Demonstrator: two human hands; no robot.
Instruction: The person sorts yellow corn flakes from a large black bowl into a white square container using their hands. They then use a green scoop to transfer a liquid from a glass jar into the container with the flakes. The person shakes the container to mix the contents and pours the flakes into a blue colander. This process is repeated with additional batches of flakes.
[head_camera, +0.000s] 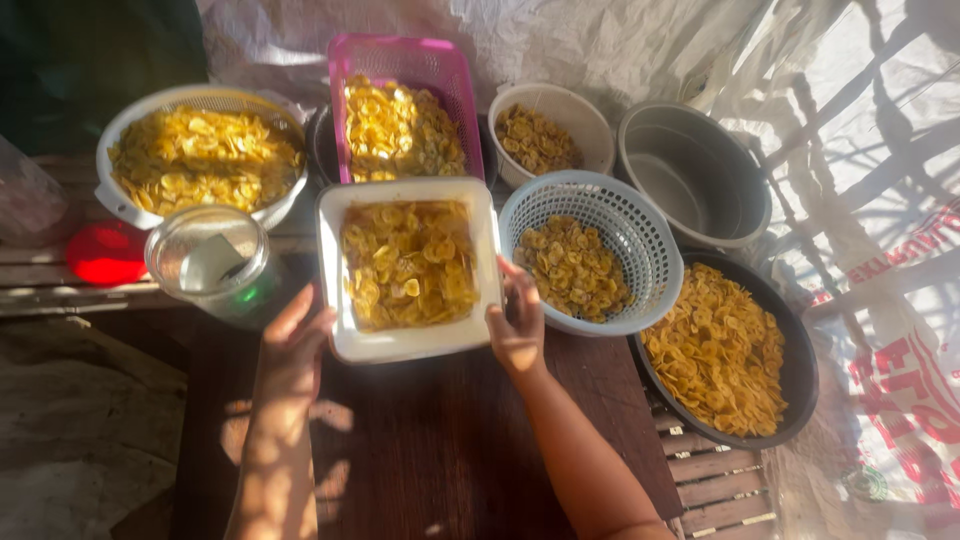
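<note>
White square tray (408, 345) of yellow chips is gripped at its 2 near corners: left hand (295, 345) at the left corner, right hand (518, 325) at the right edge, fingers closed on the rim. Tray sits mid-counter (430, 450), dark wood, bare on the near side.

Tight packing elsewhere: clear glass jar (210, 262) just left of tray, pale blue perforated basket (585, 250) touching on the right, pink slotted crate (400, 105) just behind. White colander (200, 150) far left, small white bowl (550, 130) and grey bucket (695, 175) at back, black round pan (725, 350) at right, overhanging a slatted surface.

Red object (105, 252) left of the jar is blurred, cannot be identified. Both forearms cut off at the bottom edge.
</note>
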